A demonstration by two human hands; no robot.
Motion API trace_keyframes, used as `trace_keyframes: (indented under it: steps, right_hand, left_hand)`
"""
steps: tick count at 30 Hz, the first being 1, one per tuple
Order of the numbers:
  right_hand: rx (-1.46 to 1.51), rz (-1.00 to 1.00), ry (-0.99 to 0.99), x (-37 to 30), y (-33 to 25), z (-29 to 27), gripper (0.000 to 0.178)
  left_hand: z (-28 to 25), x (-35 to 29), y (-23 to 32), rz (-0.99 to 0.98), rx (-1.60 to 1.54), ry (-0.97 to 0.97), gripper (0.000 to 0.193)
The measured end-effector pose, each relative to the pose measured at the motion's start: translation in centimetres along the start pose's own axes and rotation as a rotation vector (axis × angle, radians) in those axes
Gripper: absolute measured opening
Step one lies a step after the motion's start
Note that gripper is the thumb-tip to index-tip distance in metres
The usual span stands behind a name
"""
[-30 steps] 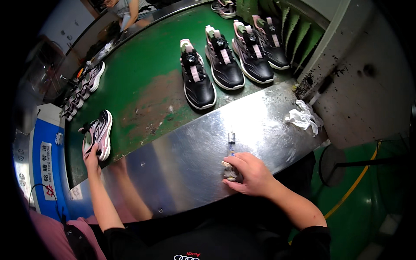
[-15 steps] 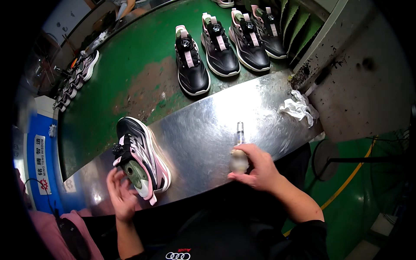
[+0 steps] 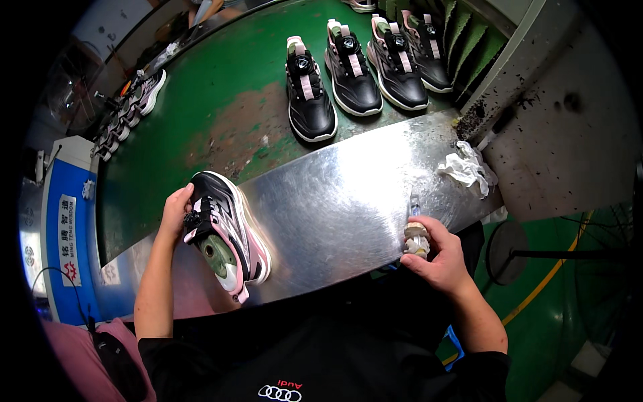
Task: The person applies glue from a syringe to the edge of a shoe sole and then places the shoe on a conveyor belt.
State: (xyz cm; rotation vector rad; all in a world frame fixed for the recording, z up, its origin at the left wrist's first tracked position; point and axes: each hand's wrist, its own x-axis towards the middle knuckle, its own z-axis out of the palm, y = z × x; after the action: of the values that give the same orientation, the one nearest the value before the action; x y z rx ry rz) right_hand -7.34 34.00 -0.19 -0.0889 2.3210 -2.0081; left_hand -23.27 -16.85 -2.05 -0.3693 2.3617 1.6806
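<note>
A black, silver and pink sneaker (image 3: 238, 214) with a green insole lies tilted on the metal bench top, its toe pointing away from me. My left hand (image 3: 177, 209) is closed on its left side near the toe, the fingertips partly hidden. Off to the right, just above the bench's near edge, my right hand (image 3: 439, 254) grips a small tool (image 3: 416, 231) between thumb and fingers. The tool has a pale round disc, a whitish lumpy part and a clear bluish tip; its exact kind cannot be made out.
Several matching sneakers (image 3: 312, 100) stand in a row on the green belt (image 3: 201, 80) beyond the metal ledge (image 3: 315, 194). More shoes (image 3: 137, 107) line the far left. Crumpled white paper (image 3: 467, 167) lies by the grey panel (image 3: 562, 134) on the right.
My left hand has moved from beside the sneaker's opening up to its toe and taken hold. My right hand has shifted right with the small tool. The view has shifted slightly.
</note>
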Motion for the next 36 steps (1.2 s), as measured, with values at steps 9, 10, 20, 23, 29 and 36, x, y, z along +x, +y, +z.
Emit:
trace_keyframes:
  steps: [9,10,20,23,29,36]
  right_hand:
    - [0.058,-0.103,-0.116,-0.9,-3.7,0.5,0.065]
    - [0.038,-0.104,-0.127,-0.8,-4.0,0.6,0.070]
    - [0.624,-0.312,-0.544,3.2,-8.7,4.1,0.084]
    - [0.728,-0.398,-0.649,5.0,-9.6,5.4,0.078]
    - [0.815,-0.338,-0.623,5.4,-12.4,8.3,0.067]
    - [0.779,-0.265,-0.640,5.5,-13.7,8.6,0.066]
  left_hand:
    - [9.7,-6.2,10.7,0.338,-0.459,-0.222,0.048]
    - [10.9,-7.0,11.3,0.397,-0.551,-0.235,0.051]
    - [13.5,-9.0,7.8,0.334,-1.122,-0.441,0.063]
    - [13.3,-9.6,7.3,0.408,-1.065,-0.470,0.064]
    - [12.4,-10.5,6.5,0.527,-0.877,-0.514,0.069]
    - [13.1,-10.4,7.4,0.701,-0.766,-0.539,0.067]
